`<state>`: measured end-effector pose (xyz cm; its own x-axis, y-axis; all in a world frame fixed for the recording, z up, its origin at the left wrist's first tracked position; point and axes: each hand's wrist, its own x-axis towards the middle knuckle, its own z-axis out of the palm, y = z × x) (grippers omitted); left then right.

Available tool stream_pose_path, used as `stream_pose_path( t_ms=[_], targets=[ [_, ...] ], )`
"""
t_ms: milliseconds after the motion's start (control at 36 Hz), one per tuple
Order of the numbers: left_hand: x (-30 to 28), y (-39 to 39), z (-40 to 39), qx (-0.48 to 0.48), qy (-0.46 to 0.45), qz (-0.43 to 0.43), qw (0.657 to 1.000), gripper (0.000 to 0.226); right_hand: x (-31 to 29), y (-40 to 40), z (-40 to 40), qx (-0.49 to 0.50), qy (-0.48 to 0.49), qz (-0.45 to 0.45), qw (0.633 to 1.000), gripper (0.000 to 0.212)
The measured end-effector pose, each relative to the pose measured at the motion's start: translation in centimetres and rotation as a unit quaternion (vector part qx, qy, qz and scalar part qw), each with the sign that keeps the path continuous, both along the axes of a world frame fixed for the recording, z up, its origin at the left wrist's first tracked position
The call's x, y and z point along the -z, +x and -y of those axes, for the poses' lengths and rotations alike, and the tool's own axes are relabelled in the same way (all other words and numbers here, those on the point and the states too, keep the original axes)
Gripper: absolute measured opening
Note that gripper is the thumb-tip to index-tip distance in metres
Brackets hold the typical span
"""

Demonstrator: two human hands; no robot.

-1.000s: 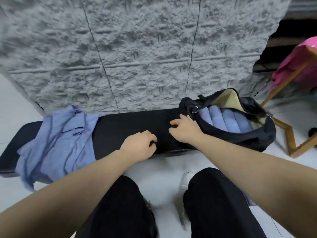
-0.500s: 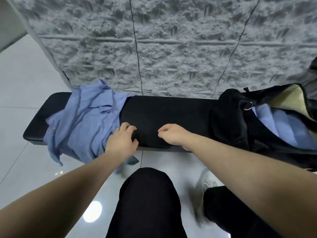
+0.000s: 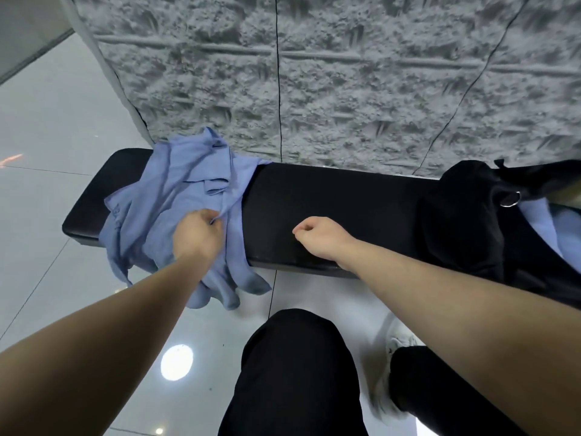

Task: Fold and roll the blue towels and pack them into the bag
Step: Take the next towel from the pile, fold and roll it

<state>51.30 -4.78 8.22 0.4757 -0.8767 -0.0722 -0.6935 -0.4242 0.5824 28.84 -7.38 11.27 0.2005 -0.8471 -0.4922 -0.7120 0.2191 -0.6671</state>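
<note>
Even, cool indoor light fills the scene, bright enough to show the wall's (image 3: 345, 89) rough grain. The glossy floor (image 3: 63, 152) mirrors overhead lamps: a large white glare spot just below and in front of the counter (image 3: 330, 209), smaller glints beside it, and a faint orange streak far left of the counter. Shadows are soft; a dim one lies under the counter's front edge. The wide lens bends the counter into a curve and tilts the wall's seams outward. The bag (image 3: 465, 215) at the counter's right end is smeared by motion blur, its black fabric losing detail. The forearms nearest the lens look stretched and slightly soft.
</note>
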Motion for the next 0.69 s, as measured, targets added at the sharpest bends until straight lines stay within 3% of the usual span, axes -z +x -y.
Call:
stream_pose_path(
  t_ms=[167,333,500,556,611,694],
  targets=[
    [-0.8,-1.4,-0.5,0.008,-0.043,-0.067,0.997,0.026,0.1,0.4,-0.4,0.013,-0.001,0.019,1.0,0.025],
    [-1.9,-3.9,-0.1,0.049,-0.097,-0.1,0.989,0.038,-0.4,1.0,-1.0,0.048,0.056,0.086,0.994,0.025],
    [-3.0,-7.0,0.5,0.073,-0.111,-0.159,0.978,0.031,-0.9,2.0,-0.8,0.116,0.116,0.181,0.97,0.051],
    [-3.2,-7.8,0.8,0.084,-0.116,-0.181,0.973,0.019,-0.7,2.2,-0.5,0.128,0.112,0.192,0.967,0.058],
    [-3.3,-8.4,1.1,0.105,-0.113,-0.198,0.968,0.018,-0.6,2.3,-0.2,0.139,0.1,0.213,0.962,0.054],
    [-3.1,-8.5,1.1,0.147,-0.091,-0.192,0.966,0.024,-0.7,2.5,0.3,0.16,0.1,0.256,0.948,0.03]
  ],
)
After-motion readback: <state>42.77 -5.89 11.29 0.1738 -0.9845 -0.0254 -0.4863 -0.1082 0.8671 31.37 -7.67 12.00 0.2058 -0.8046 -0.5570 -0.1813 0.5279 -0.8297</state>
